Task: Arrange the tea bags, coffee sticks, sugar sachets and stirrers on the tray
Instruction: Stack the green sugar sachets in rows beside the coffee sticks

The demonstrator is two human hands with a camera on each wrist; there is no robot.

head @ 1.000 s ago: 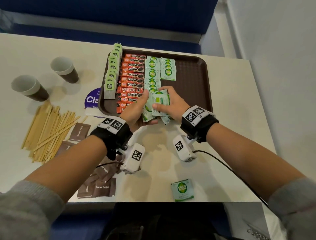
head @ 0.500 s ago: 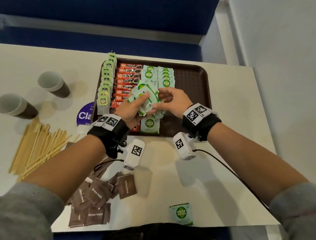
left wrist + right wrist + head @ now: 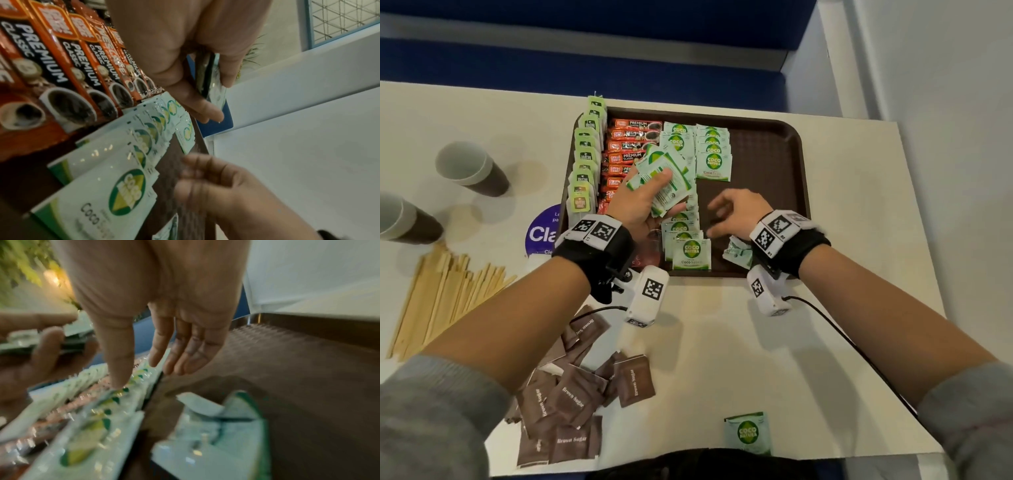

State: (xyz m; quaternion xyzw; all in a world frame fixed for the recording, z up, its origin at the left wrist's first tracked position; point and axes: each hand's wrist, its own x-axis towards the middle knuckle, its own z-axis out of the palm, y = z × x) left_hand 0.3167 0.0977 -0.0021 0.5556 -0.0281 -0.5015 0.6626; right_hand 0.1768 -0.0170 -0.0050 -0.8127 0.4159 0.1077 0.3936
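A brown tray (image 3: pixel 767 144) holds a column of green tea bags (image 3: pixel 585 164), orange coffee sticks (image 3: pixel 635 140) and rows of green-white coco sugar sachets (image 3: pixel 713 161). My left hand (image 3: pixel 643 202) grips a fanned stack of coco sugar sachets (image 3: pixel 664 174) above the tray; the stack's edge (image 3: pixel 213 84) shows between thumb and fingers. My right hand (image 3: pixel 736 212) hovers over the bare tray floor, fingers relaxed and holding nothing (image 3: pixel 174 344). One sachet (image 3: pixel 738 253) lies loose under the right wrist. Brown sugar sachets (image 3: pixel 571 404), wooden stirrers (image 3: pixel 445 294) and one coco sachet (image 3: pixel 747 433) lie on the table.
Two paper cups (image 3: pixel 469 168) (image 3: pixel 400 219) stand left of the tray. A purple round sticker (image 3: pixel 544 233) lies by the tray's left edge. The table's near edge (image 3: pixel 688 462) is close to the loose sachet. A wall rises on the right.
My right hand has let go of the sachet stack and dropped down to the right over the tray. The left hand still holds the stack, a little higher.
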